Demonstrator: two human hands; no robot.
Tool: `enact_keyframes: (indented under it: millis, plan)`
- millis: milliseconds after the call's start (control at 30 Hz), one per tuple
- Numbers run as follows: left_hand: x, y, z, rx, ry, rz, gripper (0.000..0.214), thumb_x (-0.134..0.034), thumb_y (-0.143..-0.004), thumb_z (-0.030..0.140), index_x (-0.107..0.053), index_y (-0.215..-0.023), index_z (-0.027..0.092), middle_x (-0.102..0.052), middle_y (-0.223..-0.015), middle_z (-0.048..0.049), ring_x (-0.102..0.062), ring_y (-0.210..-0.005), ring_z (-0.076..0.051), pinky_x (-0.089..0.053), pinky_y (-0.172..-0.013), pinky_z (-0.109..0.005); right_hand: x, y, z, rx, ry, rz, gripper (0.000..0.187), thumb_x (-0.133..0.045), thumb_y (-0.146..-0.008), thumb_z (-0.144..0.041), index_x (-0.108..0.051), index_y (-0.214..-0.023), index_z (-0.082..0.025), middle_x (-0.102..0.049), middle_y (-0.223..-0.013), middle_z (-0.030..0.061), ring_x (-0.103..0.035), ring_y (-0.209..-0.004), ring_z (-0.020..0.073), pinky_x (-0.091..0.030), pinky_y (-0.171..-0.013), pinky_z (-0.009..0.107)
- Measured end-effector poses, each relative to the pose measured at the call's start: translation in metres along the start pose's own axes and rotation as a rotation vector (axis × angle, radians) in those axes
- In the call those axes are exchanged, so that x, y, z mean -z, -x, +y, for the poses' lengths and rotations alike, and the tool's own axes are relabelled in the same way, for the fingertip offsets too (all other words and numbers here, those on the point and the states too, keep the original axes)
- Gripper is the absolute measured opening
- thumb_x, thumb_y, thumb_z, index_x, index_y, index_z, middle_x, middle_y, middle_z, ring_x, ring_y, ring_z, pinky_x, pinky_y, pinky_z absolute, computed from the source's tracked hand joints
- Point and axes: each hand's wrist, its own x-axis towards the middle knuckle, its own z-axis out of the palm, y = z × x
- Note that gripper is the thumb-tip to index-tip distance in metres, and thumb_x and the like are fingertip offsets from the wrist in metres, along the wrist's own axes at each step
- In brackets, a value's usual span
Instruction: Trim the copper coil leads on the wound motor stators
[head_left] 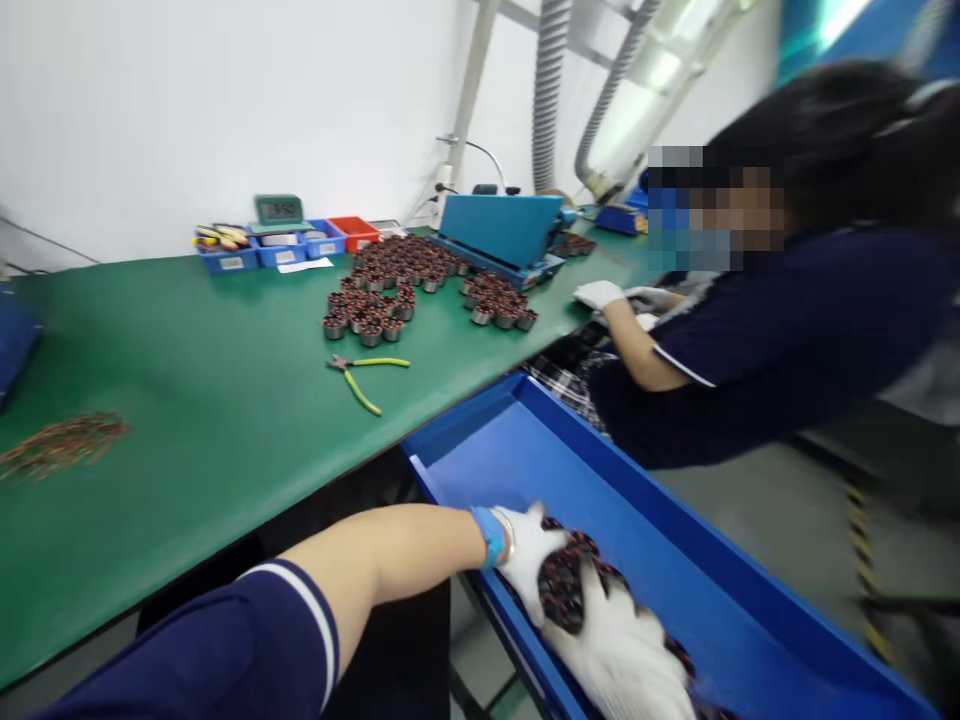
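A cluster of small copper-wound motor stators (562, 585) lies in the long blue tray (480, 460), pressed between my two gloved hands. My left hand (531, 560), in a white glove, curves around the far left side of the cluster. On the near right side, my right hand (626, 650) wraps its gloved fingers over several stators. More stators show beyond my right hand, partly covered by it. A blue band and a bracelet circle my left wrist.
On the green bench (195, 370) stand groups of stators (405, 265), green-handled cutters (367, 375), wire scraps (64, 440), small bins (289, 248) with a digital display (279, 209), and a blue-green machine (495, 230). A co-worker (795, 320) sits beyond the tray at right.
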Motion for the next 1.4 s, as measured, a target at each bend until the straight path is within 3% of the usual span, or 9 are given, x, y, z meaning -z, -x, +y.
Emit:
enact_keyframes:
  millis: [100, 233, 367, 533, 767, 933, 1100, 1233, 1400]
  plan:
    - [0.010, -0.003, 0.002, -0.026, -0.199, 0.080, 0.128, -0.080, -0.040, 0.059, -0.019, -0.149, 0.033, -0.002, -0.162, -0.0159, -0.046, -0.126, -0.049, -0.045, -0.096, -0.059, 0.014, -0.002, -0.007, -0.029, -0.069, -0.040, 0.083, -0.052, -0.072, -0.061, -0.040, -0.141, -0.017, -0.053, -0.129, 0.0192, -0.053, -0.111, 0.0418, -0.046, -0.082, 0.052]
    - [0.014, -0.008, 0.011, -0.092, -0.241, 0.061, 0.124, -0.080, -0.039, 0.061, -0.026, -0.147, 0.031, -0.018, -0.160, -0.0140, -0.049, -0.123, -0.045, -0.044, -0.099, -0.056, 0.027, 0.004, -0.010, -0.088, -0.245, -0.129, 0.091, -0.064, -0.066, -0.053, -0.034, -0.144, -0.015, -0.039, -0.141, 0.0253, -0.055, -0.109, 0.0451, -0.046, -0.083, 0.055]
    - [0.008, -0.015, 0.013, -0.067, -0.244, 0.069, 0.120, -0.078, -0.041, 0.068, -0.032, -0.144, 0.025, -0.028, -0.154, -0.0163, -0.053, -0.117, -0.042, -0.044, -0.100, -0.051, 0.028, 0.003, -0.002, -0.097, -0.353, -0.186, 0.097, -0.071, -0.062, -0.053, -0.029, -0.145, -0.026, -0.041, -0.139, 0.0160, -0.058, -0.112, 0.0340, -0.047, -0.089, 0.041]
    - [0.005, -0.013, 0.007, 0.074, -0.295, 0.042, 0.118, -0.073, -0.042, 0.075, -0.036, -0.139, 0.020, -0.048, -0.129, -0.0182, -0.056, -0.111, -0.039, -0.049, -0.093, -0.048, 0.023, 0.000, 0.003, -0.135, -0.432, -0.197, 0.095, -0.077, -0.059, -0.044, -0.034, -0.141, -0.026, -0.042, -0.138, 0.0154, -0.059, -0.111, 0.0307, -0.048, -0.089, 0.039]
    - [0.012, -0.013, 0.004, 0.172, -0.388, -0.063, 0.126, -0.080, -0.028, 0.069, -0.039, -0.137, 0.021, -0.046, -0.128, -0.0203, -0.052, -0.114, -0.045, -0.050, -0.089, -0.054, 0.022, -0.009, -0.011, -0.106, -0.449, -0.198, 0.112, -0.081, -0.048, -0.054, -0.029, -0.143, -0.028, -0.038, -0.139, 0.0151, -0.054, -0.116, 0.0354, -0.047, -0.090, 0.044]
    - [0.020, -0.015, 0.006, 0.180, -0.390, -0.101, 0.122, -0.083, -0.023, 0.062, -0.045, -0.131, 0.020, -0.048, -0.126, -0.0178, -0.057, -0.110, -0.040, -0.052, -0.090, -0.049, 0.021, -0.014, -0.018, -0.089, -0.434, -0.198, 0.110, -0.081, -0.048, -0.055, -0.032, -0.142, -0.028, -0.038, -0.139, 0.0149, -0.055, -0.114, 0.0357, -0.048, -0.087, 0.043]
    - [0.014, 0.002, 0.000, 0.286, -0.355, -0.098, 0.131, -0.082, -0.028, 0.062, -0.030, -0.142, 0.022, -0.045, -0.128, -0.0199, -0.061, -0.105, -0.041, -0.054, -0.084, -0.048, 0.021, -0.010, -0.024, -0.048, -0.453, -0.182, 0.113, -0.079, -0.053, -0.056, -0.023, -0.147, -0.028, -0.032, -0.145, 0.0154, -0.050, -0.122, 0.0349, -0.046, -0.091, 0.043]
    - [0.008, 0.012, -0.007, 0.329, -0.299, -0.057, 0.126, -0.082, -0.035, 0.058, -0.026, -0.143, 0.024, -0.044, -0.128, -0.0170, -0.062, -0.105, -0.038, -0.054, -0.085, -0.043, 0.020, -0.009, -0.029, -0.064, -0.462, -0.179, 0.097, -0.077, -0.057, -0.057, -0.034, -0.138, -0.024, -0.038, -0.139, 0.0148, -0.056, -0.115, 0.0325, -0.049, -0.088, 0.042]
    - [0.008, 0.016, -0.017, 0.335, -0.220, -0.002, 0.112, -0.077, -0.054, 0.054, -0.021, -0.145, 0.022, -0.043, -0.128, -0.0163, -0.066, -0.099, -0.030, -0.055, -0.085, -0.037, 0.015, -0.010, -0.032, -0.123, -0.441, -0.173, 0.081, -0.070, -0.063, -0.061, -0.042, -0.129, -0.023, -0.038, -0.137, 0.0156, -0.060, -0.107, 0.0319, -0.051, -0.084, 0.042]
